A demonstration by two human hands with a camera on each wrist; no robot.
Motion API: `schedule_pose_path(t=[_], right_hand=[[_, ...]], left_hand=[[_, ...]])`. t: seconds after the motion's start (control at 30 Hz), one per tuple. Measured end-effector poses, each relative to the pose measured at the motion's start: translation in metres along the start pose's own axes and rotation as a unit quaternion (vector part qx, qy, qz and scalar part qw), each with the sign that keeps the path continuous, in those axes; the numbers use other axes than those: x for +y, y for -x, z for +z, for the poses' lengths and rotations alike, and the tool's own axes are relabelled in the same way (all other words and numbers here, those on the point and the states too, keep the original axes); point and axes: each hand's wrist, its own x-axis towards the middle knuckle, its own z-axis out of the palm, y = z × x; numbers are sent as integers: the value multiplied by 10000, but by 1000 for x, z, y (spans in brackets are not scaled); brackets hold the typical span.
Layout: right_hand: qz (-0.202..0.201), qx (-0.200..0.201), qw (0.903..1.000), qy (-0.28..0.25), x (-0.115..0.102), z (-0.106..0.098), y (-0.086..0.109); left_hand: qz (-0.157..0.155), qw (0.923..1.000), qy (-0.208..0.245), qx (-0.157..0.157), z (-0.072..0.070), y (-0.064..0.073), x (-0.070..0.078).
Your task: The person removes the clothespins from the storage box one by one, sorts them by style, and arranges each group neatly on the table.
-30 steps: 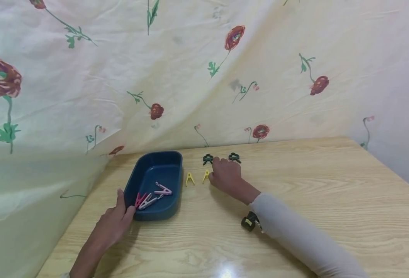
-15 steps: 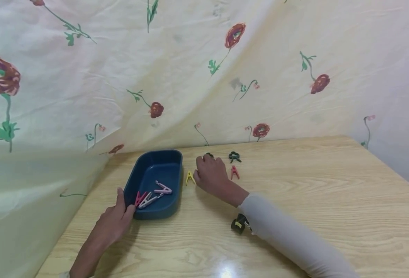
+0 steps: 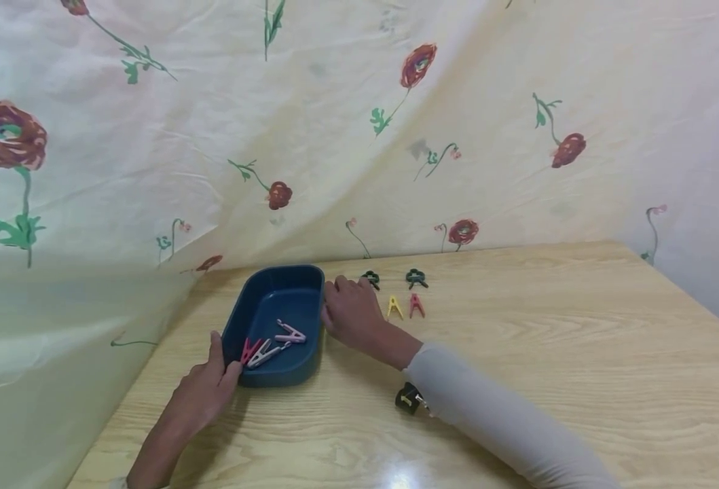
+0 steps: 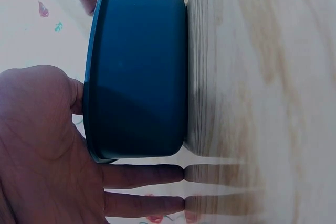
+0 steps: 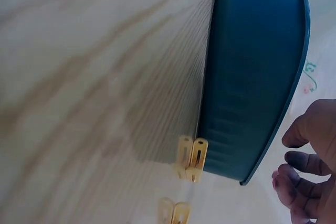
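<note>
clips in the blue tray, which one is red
The leftmost clip, nearest the left hand; the others are a whitish clip and a pale pink clip.

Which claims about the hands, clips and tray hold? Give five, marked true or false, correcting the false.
The tray holds a pink clip. True.
The right hand lies flat on the table. False: the right hand is raised, fingers bent.
The left hand touches the tray's near left corner. True.
In the head view, the dark green clips are nearer than the yellow clip. False: the dark green clips are farther back.
A red clip is right of the yellow clip there. True.
</note>
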Motion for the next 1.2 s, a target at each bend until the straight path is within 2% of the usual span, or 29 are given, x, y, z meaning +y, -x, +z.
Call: schedule_pose_path(t=[0.37, 0.97, 1.2], right_hand=[[-294, -503, 9983, 65, -20, 1, -9], [-631, -492, 9968, -78, -40, 3, -20], [-646, -755, 9950, -110, -46, 2, -24]], left_hand=[[95, 9999, -25, 61, 1, 1, 0], [25, 10000, -54, 63, 1, 1, 0], [49, 9999, -56, 123, 1, 1, 0]])
